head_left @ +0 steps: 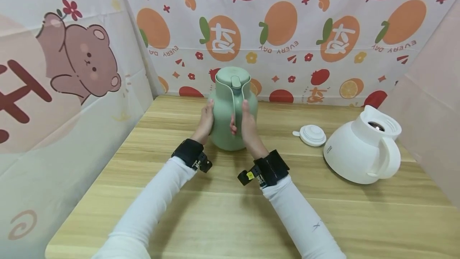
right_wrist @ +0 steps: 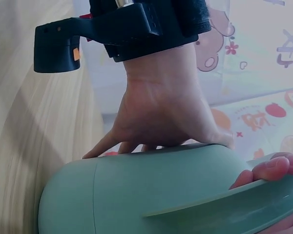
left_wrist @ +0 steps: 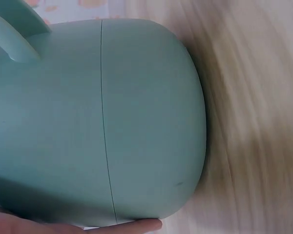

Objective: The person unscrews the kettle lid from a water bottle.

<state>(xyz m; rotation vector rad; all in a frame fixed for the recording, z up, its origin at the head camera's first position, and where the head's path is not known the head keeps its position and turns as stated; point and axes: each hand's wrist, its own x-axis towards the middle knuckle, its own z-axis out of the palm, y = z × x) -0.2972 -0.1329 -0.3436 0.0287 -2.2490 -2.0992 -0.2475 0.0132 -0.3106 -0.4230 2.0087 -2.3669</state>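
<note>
While the right hand (head_left: 248, 125) grips its curved handle (right_wrist: 219, 204), the left hand (head_left: 205, 121) lies against a pale green, round-bellied jug (head_left: 223, 131)

Where the pale wood-grained tabletop (head_left: 230, 215) nears its far edge, the jug stands upright, left of a glossy white, wide-bellied pot (head_left: 353, 153). Whether its base touches the wood or hangs just above, I cannot tell.

The right hand's fingers are curled together through the handle and clamped on it, with the thumb pointing up along its near side. The left hand's fingers are spread apart and fairly straight along the jug's side, as the right wrist view shows. A round green lid (head_left: 230, 74) sits on the jug, with a small lever (head_left: 235, 82) at its rim above the handle.

The white pot's mouth is uncovered, and its handle loop (head_left: 389, 159) is on the right. Just left of it, a flat white stepped lid (head_left: 313, 135) lies on the wood, its tab pointing left.

Black wrist straps (head_left: 271, 167) cross both white sleeves (head_left: 298, 215). A white cloth (head_left: 248, 31) printed with orange and red fruit hangs behind the table.
</note>
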